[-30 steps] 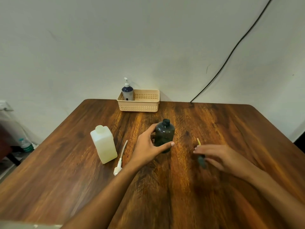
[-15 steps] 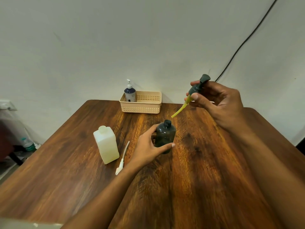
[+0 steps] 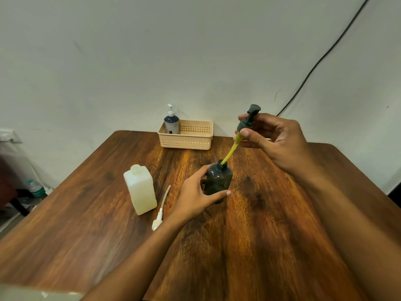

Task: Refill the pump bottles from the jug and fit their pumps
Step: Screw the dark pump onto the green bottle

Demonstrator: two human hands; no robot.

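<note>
A dark green bottle [image 3: 219,179] stands upright at the middle of the wooden table [image 3: 260,235], and my left hand [image 3: 195,196] grips its side. My right hand [image 3: 273,140] holds a dark green pump [image 3: 247,120] above and to the right of the bottle. The pump's yellow tube [image 3: 230,152] slants down, and its tip sits in the bottle's mouth. A white square jug [image 3: 140,190] stands left of the bottle with its opening uncapped. A loose white pump [image 3: 160,210] with its tube lies on the table between the jug and my left arm.
At the table's far edge a beige basket [image 3: 195,141] holds a dark blue bottle [image 3: 171,122] with a white pump fitted. A black cable [image 3: 321,59] runs down the wall at the right. A water bottle [image 3: 35,189] stands on the floor at the left.
My right hand picked the green pump off the table, lifted it, and lowered its yellow tube tip into the bottle's mouth. My left hand has kept hold of the bottle.
</note>
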